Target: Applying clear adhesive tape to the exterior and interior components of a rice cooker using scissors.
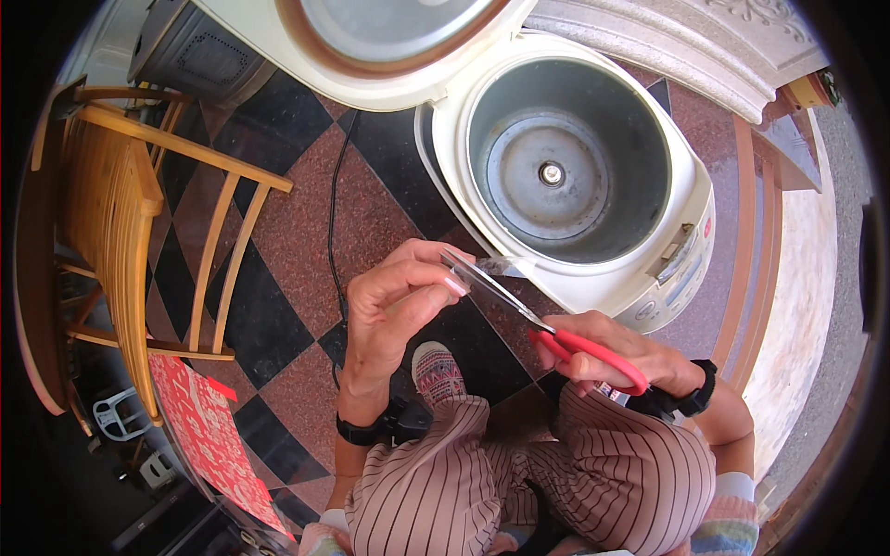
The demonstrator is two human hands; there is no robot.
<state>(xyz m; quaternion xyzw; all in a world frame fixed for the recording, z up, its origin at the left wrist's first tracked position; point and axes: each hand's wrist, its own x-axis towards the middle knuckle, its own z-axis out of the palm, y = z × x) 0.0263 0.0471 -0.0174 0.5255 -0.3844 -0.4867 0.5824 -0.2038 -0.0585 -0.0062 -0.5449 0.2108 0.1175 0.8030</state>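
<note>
My right hand (612,352) grips a pair of scissors (579,354) by its red handles. The metal blades point up and left and look slightly apart. My left hand (403,292) is closed, thumb and fingers pinched together beside the blade tips. From its fingertips a thin, see-through strip (505,266) reaches right, behind the blades, toward the cooker's edge; its exact kind is hard to make out. Just beyond both hands stands a large cream rice cooker (561,275) without its inner pot, showing a grey well with a round heating plate (549,174).
The cooker's raised lid (371,88) leans left at the top. A black cord (336,213) runs over the checkered tile floor (297,195). Wooden chairs (120,222) and a red printed sheet (209,431) are at the left. A carved pale stone base (677,42) stands at the upper right.
</note>
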